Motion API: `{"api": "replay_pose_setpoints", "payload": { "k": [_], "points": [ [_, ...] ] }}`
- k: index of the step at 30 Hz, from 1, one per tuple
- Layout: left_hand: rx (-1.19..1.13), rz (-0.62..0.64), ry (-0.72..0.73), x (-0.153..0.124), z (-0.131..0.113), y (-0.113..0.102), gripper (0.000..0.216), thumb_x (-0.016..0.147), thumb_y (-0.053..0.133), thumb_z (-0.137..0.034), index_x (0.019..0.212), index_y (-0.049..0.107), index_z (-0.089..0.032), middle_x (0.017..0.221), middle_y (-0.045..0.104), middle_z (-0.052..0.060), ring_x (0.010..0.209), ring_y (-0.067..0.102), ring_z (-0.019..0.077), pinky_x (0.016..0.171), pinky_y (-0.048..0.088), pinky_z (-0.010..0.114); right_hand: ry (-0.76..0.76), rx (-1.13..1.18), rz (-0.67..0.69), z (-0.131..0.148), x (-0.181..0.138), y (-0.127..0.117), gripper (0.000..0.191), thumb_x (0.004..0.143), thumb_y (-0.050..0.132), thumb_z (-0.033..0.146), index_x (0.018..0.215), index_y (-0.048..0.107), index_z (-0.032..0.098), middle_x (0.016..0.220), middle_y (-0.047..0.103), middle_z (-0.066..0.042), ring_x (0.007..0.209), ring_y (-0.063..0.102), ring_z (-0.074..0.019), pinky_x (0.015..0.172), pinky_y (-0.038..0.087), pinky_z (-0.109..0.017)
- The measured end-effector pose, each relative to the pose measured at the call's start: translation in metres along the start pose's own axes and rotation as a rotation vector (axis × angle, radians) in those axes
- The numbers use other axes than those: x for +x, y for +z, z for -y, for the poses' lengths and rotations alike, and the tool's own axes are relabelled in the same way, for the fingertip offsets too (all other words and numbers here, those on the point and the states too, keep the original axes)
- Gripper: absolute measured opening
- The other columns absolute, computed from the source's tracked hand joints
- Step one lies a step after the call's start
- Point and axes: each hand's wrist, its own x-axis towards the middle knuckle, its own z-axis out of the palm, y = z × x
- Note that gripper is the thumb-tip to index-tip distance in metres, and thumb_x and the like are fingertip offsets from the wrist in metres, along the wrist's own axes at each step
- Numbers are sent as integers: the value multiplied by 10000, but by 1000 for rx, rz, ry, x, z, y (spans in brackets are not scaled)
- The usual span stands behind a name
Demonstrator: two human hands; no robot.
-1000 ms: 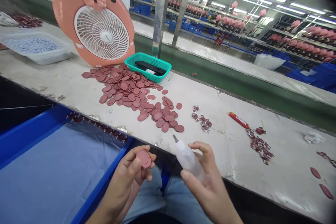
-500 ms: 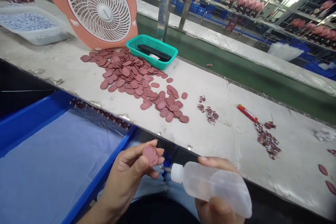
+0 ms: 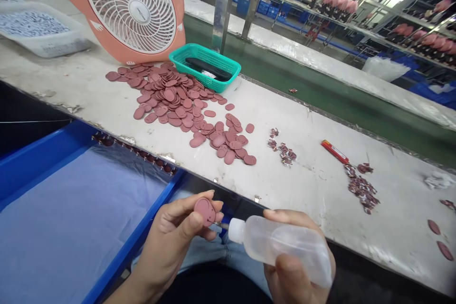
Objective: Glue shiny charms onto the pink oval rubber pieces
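Between thumb and fingers, my left hand (image 3: 174, 237) pinches a small reddish-brown oval disc (image 3: 204, 211) with tiny holes in its face. My right hand (image 3: 295, 256) is wrapped round a translucent squeeze bottle (image 3: 285, 244) that lies nearly level, tilted down to the right. Its white cap carries a thin metal nozzle (image 3: 222, 224), whose tip meets the lower right part of the disc near the holes. Beyond my hands, a heap of similar oval discs (image 3: 178, 99) is spread over the pale worktable (image 3: 299, 190).
An orange fan (image 3: 138, 9) stands behind the heap, beside a green basket (image 3: 228, 69) holding dark objects. A blue tray (image 3: 89, 218) lies at lower left. Small brown-and-white pieces (image 3: 361, 190) sit by a red stick-like packet (image 3: 335, 152). A white tub (image 3: 46, 33) is far left.
My right hand has brought the bottle slightly left and up, so its nozzle tip now reaches the disc. My left hand stays nearly still with the disc.
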Motion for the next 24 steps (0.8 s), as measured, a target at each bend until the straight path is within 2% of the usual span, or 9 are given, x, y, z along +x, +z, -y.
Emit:
{"api": "replay_pose_setpoints", "payload": {
  "k": [4,9,14,18,24],
  "points": [
    [5,-4,2,0,0,-1,321,579,948,-435,825,854,-252,763,817,65,665,729,190,519,567,187,82,1,2,5,-2,1,358,909,632,598,1094,664,294,702,595,1,474,513,-147,414,373,-284],
    [-4,2,7,-1,-2,0,325,570,948,-453,819,853,-267,760,816,60,668,724,190,519,564,192,60,32,-2,4,-1,4,366,915,621,597,1101,646,283,744,621,-18,478,495,-147,434,388,-296],
    [10,-5,9,0,-2,1,337,553,953,-465,803,855,-263,741,811,60,670,716,184,511,563,181,57,113,-38,-2,1,5,294,910,655,512,1075,697,272,700,632,2,461,495,-121,410,372,-261],
    [27,-12,17,0,-1,-1,328,569,947,-464,811,856,-261,748,814,64,672,722,183,519,570,177,32,63,-24,-1,3,3,269,914,657,486,1053,713,262,697,632,2,472,518,-120,413,391,-257],
    [28,-20,7,-2,-1,-2,332,553,955,-462,802,856,-265,745,816,65,644,731,187,518,577,187,44,122,-34,-2,3,2,281,929,627,496,1082,679,265,665,605,0,438,470,-125,391,352,-269]
  ]
}}
